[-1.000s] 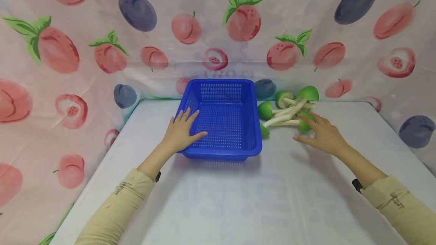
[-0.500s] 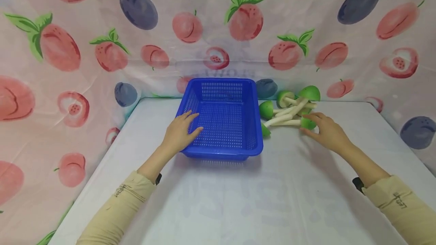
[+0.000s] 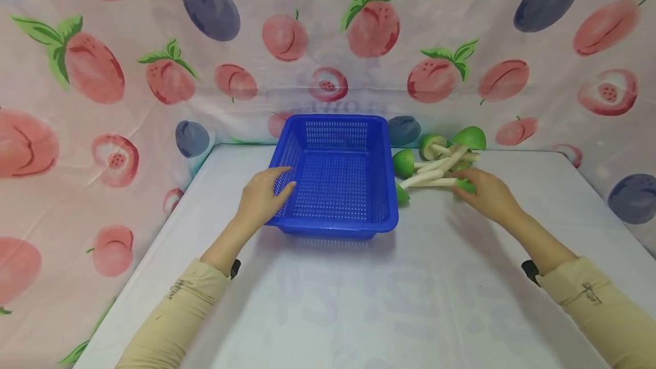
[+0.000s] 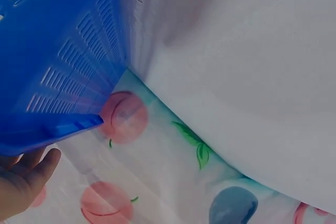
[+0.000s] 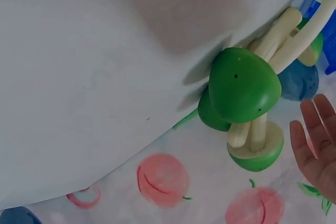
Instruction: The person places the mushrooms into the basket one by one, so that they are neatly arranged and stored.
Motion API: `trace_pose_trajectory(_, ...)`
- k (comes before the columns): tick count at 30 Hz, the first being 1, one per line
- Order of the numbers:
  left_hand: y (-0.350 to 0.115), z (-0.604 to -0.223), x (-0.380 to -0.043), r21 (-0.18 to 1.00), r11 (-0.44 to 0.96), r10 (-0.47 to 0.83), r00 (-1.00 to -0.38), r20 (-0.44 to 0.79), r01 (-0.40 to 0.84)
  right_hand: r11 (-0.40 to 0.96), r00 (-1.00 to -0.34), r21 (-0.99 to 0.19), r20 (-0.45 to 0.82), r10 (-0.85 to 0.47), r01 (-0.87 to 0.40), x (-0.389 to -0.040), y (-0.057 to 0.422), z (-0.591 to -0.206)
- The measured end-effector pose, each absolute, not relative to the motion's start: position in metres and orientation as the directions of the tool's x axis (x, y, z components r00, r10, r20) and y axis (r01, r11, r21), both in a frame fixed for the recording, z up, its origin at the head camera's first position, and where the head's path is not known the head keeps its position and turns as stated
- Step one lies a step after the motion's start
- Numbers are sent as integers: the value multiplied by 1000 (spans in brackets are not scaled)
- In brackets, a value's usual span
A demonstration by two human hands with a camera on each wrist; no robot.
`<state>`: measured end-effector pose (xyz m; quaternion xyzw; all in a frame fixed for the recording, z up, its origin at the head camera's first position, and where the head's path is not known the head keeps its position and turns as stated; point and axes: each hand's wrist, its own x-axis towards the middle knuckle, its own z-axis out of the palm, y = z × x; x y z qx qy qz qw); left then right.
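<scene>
A blue plastic basket [image 3: 333, 225] with slotted walls stands on the white table. My left hand [image 3: 259, 197] is over its left rim, thumb apart from the loosely bent fingers; in the left wrist view the fingertips are right at the rim [image 4: 50, 131]. Several toy mushrooms [image 3: 441, 172] with green caps and cream stems lie heaped to the right of the basket. At the nearest cap [image 3: 465, 184] is my right hand [image 3: 489, 195], with thumb and fingers spread to either side of it. The right wrist view shows those fingers [image 5: 315, 127] extended and apart from a large green cap [image 5: 244, 85].
A curtain [image 3: 318, 50] printed with peaches and plums hangs behind the white table [image 3: 359, 300]. The mushroom heap lies close to the basket's right wall and the table's back edge.
My right hand has drawn its thumb and fingers nearer each other around the nearest cap. The left hand has shifted slightly left and its spread fingers have bent. Basket and mushrooms stay in place.
</scene>
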<state>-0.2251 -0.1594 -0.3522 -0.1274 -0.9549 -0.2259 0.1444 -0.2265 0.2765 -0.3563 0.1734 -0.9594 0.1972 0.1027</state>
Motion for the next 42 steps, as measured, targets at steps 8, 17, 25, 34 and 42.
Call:
trace_pose_trajectory(8, -167, -353, -226, 472, 844, 101, -940, 326, 254, 840, -903, -345, 259, -343, -419, -230, 264, -360)
trace_pose_trajectory(17, -170, -354, -231, 602, 771, 84, -970, 226, 207, 835, -898, -340, 245, -365, -432, -238, 252, -362)
trace_pose_trajectory(25, -160, -364, -229, 522, 838, 107, -985, 135, 163, 829, -883, -308, 213, -419, -468, -247, 243, -360)
trace_pose_trajectory(34, -153, -365, -231, 355, 921, 125, -986, 112, 158, 823, -884, -325, 217, -415, -466, -258, 235, -361)
trace_pose_trajectory(42, -154, -365, -230, 325, 935, 131, -990, 59, 143, 807, -850, -277, 246, -466, -522, -271, 224, -368)
